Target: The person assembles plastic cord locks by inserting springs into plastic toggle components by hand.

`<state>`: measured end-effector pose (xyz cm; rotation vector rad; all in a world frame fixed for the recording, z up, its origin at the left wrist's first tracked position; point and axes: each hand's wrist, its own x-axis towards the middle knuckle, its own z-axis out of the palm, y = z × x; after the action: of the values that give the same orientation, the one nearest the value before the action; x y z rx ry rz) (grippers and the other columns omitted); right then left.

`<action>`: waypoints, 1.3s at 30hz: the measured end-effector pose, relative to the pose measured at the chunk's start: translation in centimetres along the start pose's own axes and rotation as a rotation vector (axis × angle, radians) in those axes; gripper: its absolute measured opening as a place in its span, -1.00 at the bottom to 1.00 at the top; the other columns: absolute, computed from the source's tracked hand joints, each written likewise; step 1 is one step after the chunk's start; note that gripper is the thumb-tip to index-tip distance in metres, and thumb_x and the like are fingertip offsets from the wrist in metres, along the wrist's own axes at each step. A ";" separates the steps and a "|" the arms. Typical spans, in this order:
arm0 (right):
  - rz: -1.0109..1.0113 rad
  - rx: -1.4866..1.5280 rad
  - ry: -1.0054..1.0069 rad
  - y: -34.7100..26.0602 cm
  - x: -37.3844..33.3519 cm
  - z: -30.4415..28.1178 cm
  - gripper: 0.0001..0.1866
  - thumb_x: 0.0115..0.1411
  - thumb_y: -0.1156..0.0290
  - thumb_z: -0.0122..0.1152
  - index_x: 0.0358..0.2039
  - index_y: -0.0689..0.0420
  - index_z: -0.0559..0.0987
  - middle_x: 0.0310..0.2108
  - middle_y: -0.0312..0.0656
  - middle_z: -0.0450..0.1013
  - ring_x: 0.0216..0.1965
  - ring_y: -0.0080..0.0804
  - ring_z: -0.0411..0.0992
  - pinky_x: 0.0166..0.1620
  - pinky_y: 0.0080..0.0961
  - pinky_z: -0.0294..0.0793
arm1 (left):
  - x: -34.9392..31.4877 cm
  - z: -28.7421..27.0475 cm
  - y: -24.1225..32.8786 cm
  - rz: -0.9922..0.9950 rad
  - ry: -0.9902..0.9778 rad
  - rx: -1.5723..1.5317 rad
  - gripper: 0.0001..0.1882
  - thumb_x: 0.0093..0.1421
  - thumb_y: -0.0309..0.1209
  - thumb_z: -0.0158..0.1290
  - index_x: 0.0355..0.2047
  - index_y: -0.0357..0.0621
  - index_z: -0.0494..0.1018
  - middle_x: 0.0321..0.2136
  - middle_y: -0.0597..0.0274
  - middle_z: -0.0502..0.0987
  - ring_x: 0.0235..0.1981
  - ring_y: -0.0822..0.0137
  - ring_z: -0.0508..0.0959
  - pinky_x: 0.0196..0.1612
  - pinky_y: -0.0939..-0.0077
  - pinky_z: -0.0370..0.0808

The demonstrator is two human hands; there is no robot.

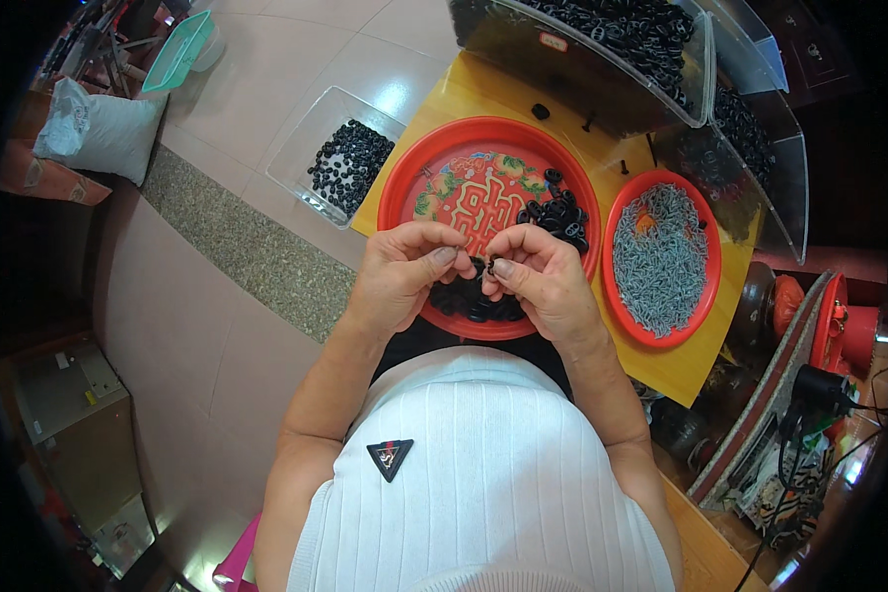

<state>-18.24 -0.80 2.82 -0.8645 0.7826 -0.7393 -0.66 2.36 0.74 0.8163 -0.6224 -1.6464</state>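
Both my hands are raised over a round red tray (397,168) with a printed pattern, their fingertips close together. My left hand (405,276) is pinched, thumb against forefinger, on something too small to make out. Between the thumb and fingers of my right hand (546,281) is a small black part (490,265), partly hidden by the fingertips. Black plastic pieces (562,219) lie heaped on the tray's right side, and more lie beneath my hands. To the right stands an oval red tray (613,296) full of small silvery screws (661,261).
Large clear bins (602,84) of black parts stand at the back of the yellow board (696,370). A few loose black pieces (541,111) lie before them. On the floor at the left is a clear box (301,123) with small black parts. Cables (784,474) hang at the right.
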 end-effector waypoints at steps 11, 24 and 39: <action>0.050 0.016 -0.013 0.1 0.0 0.3 -0.89 0.10 0.53 0.00 -0.35 0.26 0.40 -0.47 -0.25 0.39 -0.48 -0.59 0.38 -0.40 -0.71 0.39 | -0.2 0.0 -0.4 -0.011 -0.059 -0.144 -0.92 0.02 -0.60 0.03 -0.45 -0.25 0.37 -0.50 0.19 0.45 -0.47 0.39 0.47 -0.39 0.63 0.37; -0.123 -0.195 0.075 0.0 -0.9 1.0 -0.83 0.06 0.58 0.09 -0.28 0.28 0.43 -0.46 -0.26 0.41 -0.45 -0.60 0.41 -0.36 -0.72 0.42 | -0.3 -0.4 -0.5 -0.141 -0.068 -0.409 -0.90 0.03 -0.58 0.03 -0.41 -0.21 0.35 -0.49 0.17 0.45 -0.45 0.35 0.50 -0.38 0.58 0.44; -0.169 -0.158 0.144 -0.1 -1.2 3.2 -0.87 0.09 0.61 0.03 -0.31 0.28 0.45 -0.47 -0.27 0.43 -0.45 -0.65 0.40 -0.36 -0.73 0.42 | -0.1 0.2 -1.5 -0.092 -0.118 -0.468 -0.89 0.01 -0.49 0.07 -0.45 -0.18 0.37 -0.46 0.25 0.36 -0.40 0.36 0.37 -0.35 0.49 0.36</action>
<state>-16.18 1.33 4.58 -1.0373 0.9131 -0.9049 -1.74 2.76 -0.31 0.4129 -0.2609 -1.8371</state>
